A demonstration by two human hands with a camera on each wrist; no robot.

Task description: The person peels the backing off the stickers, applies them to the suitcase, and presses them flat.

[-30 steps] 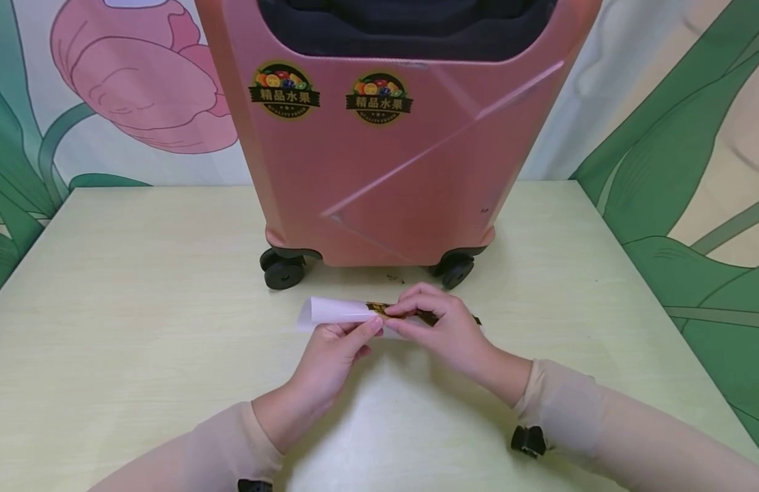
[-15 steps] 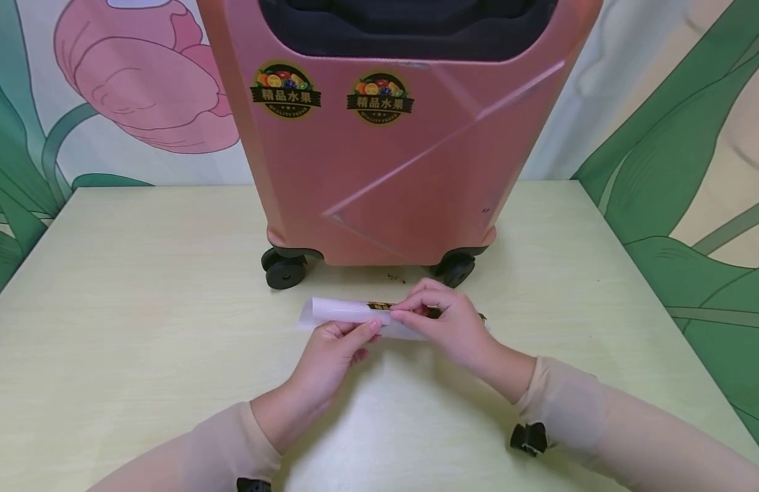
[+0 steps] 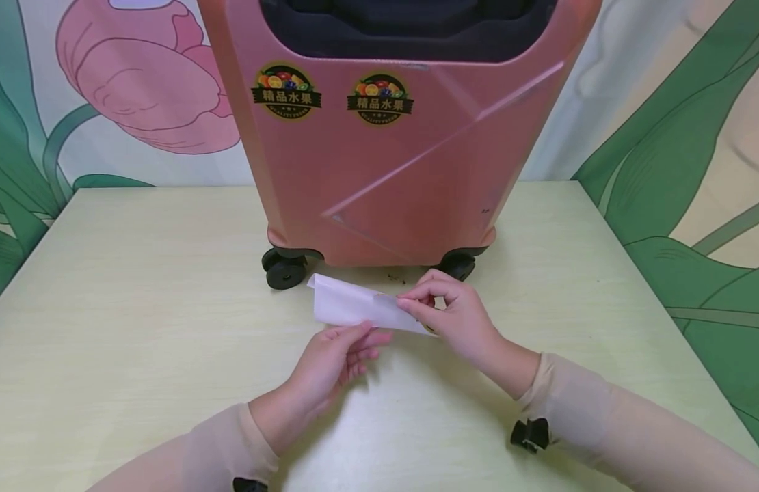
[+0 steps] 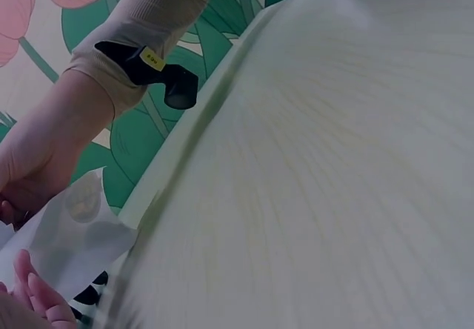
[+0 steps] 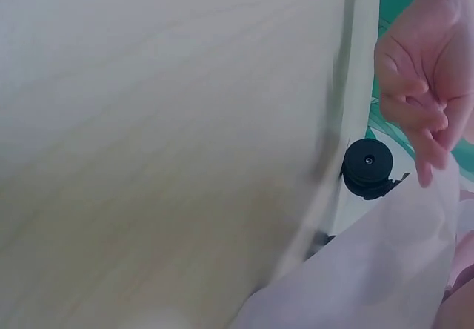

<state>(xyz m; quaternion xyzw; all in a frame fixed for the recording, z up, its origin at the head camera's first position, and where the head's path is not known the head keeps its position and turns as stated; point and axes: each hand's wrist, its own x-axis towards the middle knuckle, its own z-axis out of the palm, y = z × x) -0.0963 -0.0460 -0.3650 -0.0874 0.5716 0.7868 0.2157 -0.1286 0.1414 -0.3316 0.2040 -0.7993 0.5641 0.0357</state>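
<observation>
My left hand point(image 3: 324, 362) holds the lower edge of a white sticker sheet point(image 3: 342, 304), thumb on top and fingers below. At the sheet's right part my right hand point(image 3: 456, 314) pinches a sticker between thumb and forefinger; its pale back and thin dark edge show at the fingertips. Part of the sheet is hidden behind this hand. The left wrist view shows the sheet point(image 4: 74, 225) from beneath, with round shapes showing through. In the right wrist view the sheet point(image 5: 370, 270) slopes below the left hand point(image 5: 422, 84).
A pink suitcase point(image 3: 379, 191) stands on the pale table point(image 3: 139, 287) just beyond the hands. Two round fruit stickers, one on the left point(image 3: 286, 91) and one nearer the middle point(image 3: 380, 99), are on its front. Its black wheels point(image 3: 285, 272) are close to the sheet.
The sheet has gone from a curled roll with dark printing showing to a flatter, tilted white face. My right hand has lifted slightly up and right; the left fingers have spread.
</observation>
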